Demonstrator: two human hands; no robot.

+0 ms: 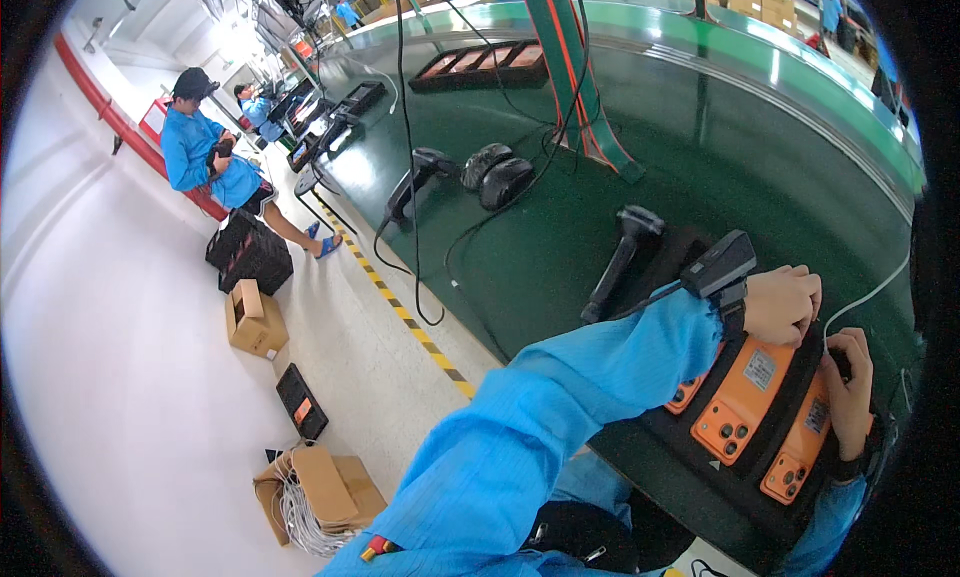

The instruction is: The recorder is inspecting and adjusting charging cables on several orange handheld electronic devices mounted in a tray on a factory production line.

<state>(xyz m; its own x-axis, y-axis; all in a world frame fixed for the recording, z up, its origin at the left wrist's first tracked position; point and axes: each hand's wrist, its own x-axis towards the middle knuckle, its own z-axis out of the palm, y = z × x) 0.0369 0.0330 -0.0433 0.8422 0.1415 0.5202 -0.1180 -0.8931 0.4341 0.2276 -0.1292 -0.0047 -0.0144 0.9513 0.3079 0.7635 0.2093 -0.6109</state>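
On the green bench a black foam tray [688,437] holds orange phones lying back up. The middle phone [745,402] and the right phone [803,442] carry labels; a third phone [684,395] is partly behind my sleeve. My left hand [782,305] is at the far end of the middle phone, its fingers curled down and their tips hidden. Beside the right phone, my right hand [850,392] pinches the white cable [872,295] near its end; the plug is hidden. A black box-shaped device [722,265] is strapped on my left wrist.
A handheld scanner [622,262] lies beyond my left forearm, with another scanner [415,182] farther left. Black cables hang over the bench [480,287] by a green post [575,87]. Cartons [255,322] stand on the floor at left, near a seated person [205,152].
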